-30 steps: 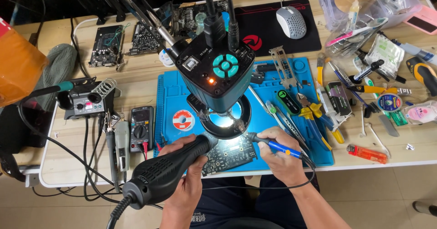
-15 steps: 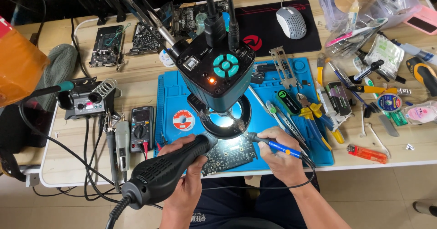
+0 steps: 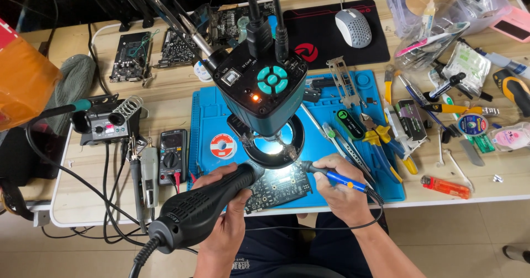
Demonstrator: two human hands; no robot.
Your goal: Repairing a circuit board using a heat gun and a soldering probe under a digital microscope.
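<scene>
My left hand grips a black hot-air gun, its nozzle aimed at a dark circuit board lying on the blue work mat. My right hand holds a blue-handled soldering iron, its tip near the board's upper right edge. A teal-and-black microscope camera with a lit ring light hangs directly over the board and hides part of it.
A multimeter and soldering station stand left of the mat. Pliers, tweezers, a red lighter and tape rolls lie on the right. A mouse on a black pad and spare boards sit at the back.
</scene>
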